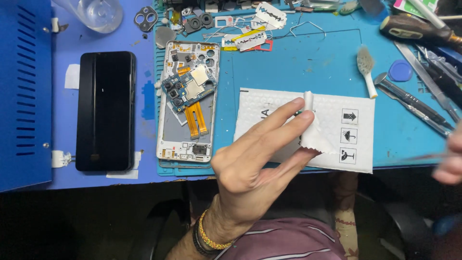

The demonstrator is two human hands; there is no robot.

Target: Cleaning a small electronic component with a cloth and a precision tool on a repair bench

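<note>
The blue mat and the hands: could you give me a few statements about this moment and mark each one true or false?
1. The left hand pinches a small white wipe between its fingertips. True.
2. The opened phone lies to the right of the white padded envelope. False: it lies to the envelope's left, on the blue mat.
3. A black phone lies face up beside the opened phone. True.
4. The right hand is sharp and plainly holds a screwdriver. False: it is blurred at the picture's edge, and what it holds cannot be told.
5. The white brush lies inside the opened phone. False: it lies on the mat above the envelope.
</note>
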